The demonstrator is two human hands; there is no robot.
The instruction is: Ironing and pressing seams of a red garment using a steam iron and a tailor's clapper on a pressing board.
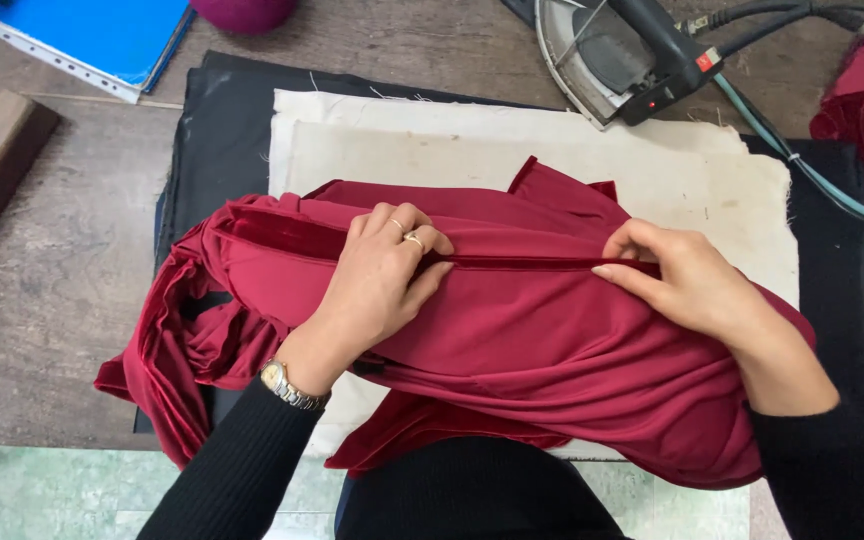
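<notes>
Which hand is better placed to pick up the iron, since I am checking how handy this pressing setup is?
Probably the right hand. It pinches the dark red fabric's fold on the side where the grey iron with black handle sits. The left hand, pressing the fold, would have to cross over.

The fabric [512, 340] in the middle is a deep wine red, plain, no print. It's on a cream cloth [452, 140] with a few brownish stains, over a black mat [222, 130]. Tabletop [62, 280] is weathered grey-brown wood. Bright blue folder [102, 35] upper left, black-and-silver iron [622, 55] up top, teal cord [812, 175] on the right.
</notes>
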